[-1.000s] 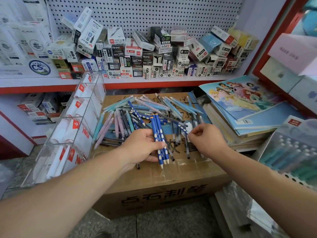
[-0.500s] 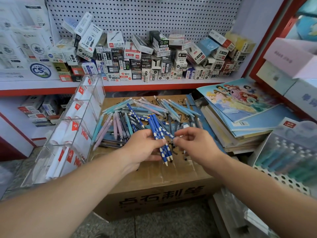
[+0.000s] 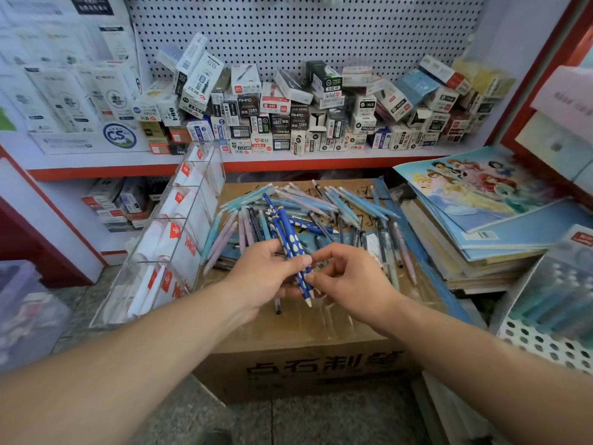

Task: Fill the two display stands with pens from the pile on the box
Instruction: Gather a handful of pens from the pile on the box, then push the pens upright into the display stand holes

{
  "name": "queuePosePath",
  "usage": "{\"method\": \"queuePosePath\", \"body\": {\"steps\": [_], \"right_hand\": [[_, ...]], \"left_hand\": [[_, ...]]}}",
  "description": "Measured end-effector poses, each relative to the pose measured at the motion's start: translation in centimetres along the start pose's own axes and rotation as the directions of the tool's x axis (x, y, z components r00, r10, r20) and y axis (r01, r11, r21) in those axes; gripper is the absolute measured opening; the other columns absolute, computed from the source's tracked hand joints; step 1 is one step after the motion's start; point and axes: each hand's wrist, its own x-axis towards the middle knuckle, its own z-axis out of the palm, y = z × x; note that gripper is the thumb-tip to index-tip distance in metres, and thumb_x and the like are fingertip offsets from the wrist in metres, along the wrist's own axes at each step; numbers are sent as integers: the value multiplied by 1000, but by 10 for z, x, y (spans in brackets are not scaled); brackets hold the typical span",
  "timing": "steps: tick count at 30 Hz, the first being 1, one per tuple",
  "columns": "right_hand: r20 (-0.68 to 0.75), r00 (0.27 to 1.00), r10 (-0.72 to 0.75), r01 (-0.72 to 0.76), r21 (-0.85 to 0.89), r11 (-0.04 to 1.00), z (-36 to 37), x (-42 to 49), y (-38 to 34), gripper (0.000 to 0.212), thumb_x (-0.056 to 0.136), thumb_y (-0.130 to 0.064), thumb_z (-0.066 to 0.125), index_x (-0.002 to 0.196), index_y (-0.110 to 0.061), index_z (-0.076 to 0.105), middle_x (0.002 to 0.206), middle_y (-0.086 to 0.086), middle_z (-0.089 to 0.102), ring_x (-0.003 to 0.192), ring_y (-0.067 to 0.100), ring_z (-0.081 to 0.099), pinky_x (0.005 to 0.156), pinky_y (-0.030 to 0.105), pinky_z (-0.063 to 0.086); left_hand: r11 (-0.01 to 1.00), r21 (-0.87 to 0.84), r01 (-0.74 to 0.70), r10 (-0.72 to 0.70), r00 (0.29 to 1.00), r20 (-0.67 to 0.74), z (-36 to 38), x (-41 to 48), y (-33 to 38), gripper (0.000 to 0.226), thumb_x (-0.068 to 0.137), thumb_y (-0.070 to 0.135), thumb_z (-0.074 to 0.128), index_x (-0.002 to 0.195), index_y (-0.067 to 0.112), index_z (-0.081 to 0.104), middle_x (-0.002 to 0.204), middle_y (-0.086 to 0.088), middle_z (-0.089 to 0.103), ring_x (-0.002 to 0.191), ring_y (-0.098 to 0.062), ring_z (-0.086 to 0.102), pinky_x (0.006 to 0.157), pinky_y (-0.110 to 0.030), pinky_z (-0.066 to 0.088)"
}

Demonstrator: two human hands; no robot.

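Note:
A pile of pens (image 3: 324, 207) in blue, teal, pink and dark colours lies on top of a brown cardboard box (image 3: 298, 335). My left hand (image 3: 266, 274) grips a small bundle of dark blue spotted pens (image 3: 290, 242), held above the box with the tips pointing toward me. My right hand (image 3: 349, 277) meets the bundle from the right and pinches its lower end with thumb and fingertips. A clear acrylic display stand (image 3: 167, 239) with several tiered compartments and red labels leans against the box's left side. No pens show in its compartments.
A red-edged shelf (image 3: 128, 168) behind the box carries many small stationery boxes (image 3: 288, 117) under a pegboard. A stack of notebooks (image 3: 481, 226) lies right of the box. A white perforated rack with teal pens (image 3: 552, 313) sits at far right.
My right hand moved left from the pile to the bundle and now pinches it. My left hand lifted the blue spotted pens slightly and turned them more upright.

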Motion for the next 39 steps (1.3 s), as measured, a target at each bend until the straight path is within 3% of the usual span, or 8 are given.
{"method": "queuePosePath", "body": {"steps": [5,11,16,21,28,31,34,39], "right_hand": [[29,1000,-9,10,-6,1000,12,-2,1,19,86,-9,80,97,-9,64,77,14,74,64,22,67,71,49,63],[79,997,-24,34,-131,991,6,0,-10,16,89,-29,78,89,-16,69,81,5,74,71,19,70,64,30,60],[-137,990,-26,-16,-298,954,-18,45,-15,11,95,-22,71,84,-21,72,74,-2,72,64,11,66,60,26,57],[-79,997,-23,-12,-422,907,3,97,-20,11,95,-23,72,84,-21,70,78,-7,67,71,10,62,56,18,44],[-136,991,-10,-64,-525,849,28,149,-23,27,89,-35,77,79,-11,67,75,5,69,66,17,63,53,25,43],[-112,993,31,-91,-579,810,35,158,-23,30,88,-34,80,77,-11,65,82,12,74,75,27,71,58,30,53],[-109,992,70,-118,-543,831,35,162,-20,24,88,-29,80,83,-10,67,87,12,74,78,25,69,69,34,57],[-130,991,31,-80,-392,916,22,141,-12,19,90,-27,77,100,-15,66,89,2,67,80,21,66,64,28,50]], "left_hand": [[999,44,-10,11,999,-30,-8,-11,-4,20,93,7,72,113,6,68,100,-19,77,76,-23,75,57,-28,58],[996,88,-23,30,997,-70,-14,-9,-6,19,91,8,75,109,7,69,101,-19,77,81,-27,73,58,-31,58],[996,88,-30,36,997,-68,-21,-3,-4,20,91,8,75,108,17,69,90,-4,80,77,-20,76,57,-29,57],[995,89,-38,53,985,-165,-32,4,-6,19,92,8,73,109,17,70,96,-7,79,82,-22,77,54,-27,55],[995,86,-56,71,980,-184,-37,9,-12,20,92,8,74,108,18,68,97,-6,79,82,-20,77,54,-26,56],[993,107,-58,77,981,-176,-37,11,-15,23,92,10,75,112,18,68,98,-6,78,86,-23,77,58,-29,59],[993,101,-57,73,984,-162,-34,13,-16,23,92,9,74,112,18,67,98,-6,79,85,-23,77,60,-31,60],[991,108,-73,88,986,-142,-27,12,-12,18,92,10,74,107,19,68,95,-6,79,83,-22,77,59,-29,59]]}}
